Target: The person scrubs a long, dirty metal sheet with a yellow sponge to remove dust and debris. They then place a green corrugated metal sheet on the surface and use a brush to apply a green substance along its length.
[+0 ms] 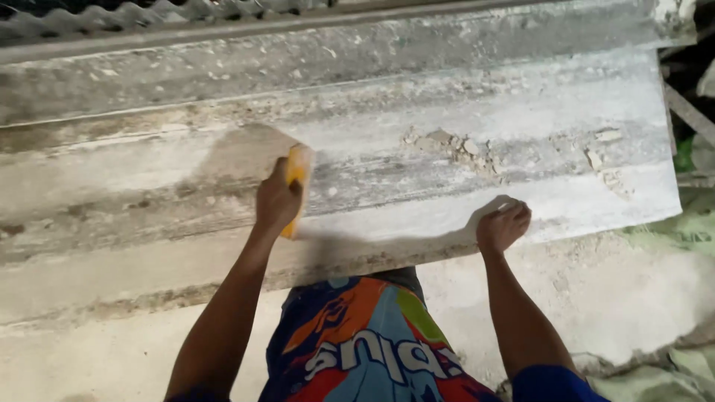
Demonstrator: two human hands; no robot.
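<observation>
Head view, looking down past brightly printed shorts and two forearms that reach away from the body. Nearest the body, the right hand is curled into a loose fist with its knuckles pressed on the near edge of a long, ribbed grey sheet. Whether anything is tucked inside that fist cannot be told; it looks to be bracing the sheet.

A little farther out and to the left, the left hand is wrapped around a yellow block, sponge-like or a rubbing pad, with the fingers closed over its side. The block stands on the sheet with its long axis pointing away from the body, roughly across the ribs, while the ribs themselves run left to right. Its far end pokes out past the fingers, and the near end shows just below the heel of the hand.

Beyond and to the right of the block, between the two hands but farther up the sheet, lies a patch of caked crumbly debris, with smaller flakes well off to the right. From the block that debris lies up and rightward along a rib; the left hand is the nearer one to it. At the very top runs a corrugated edge.
</observation>
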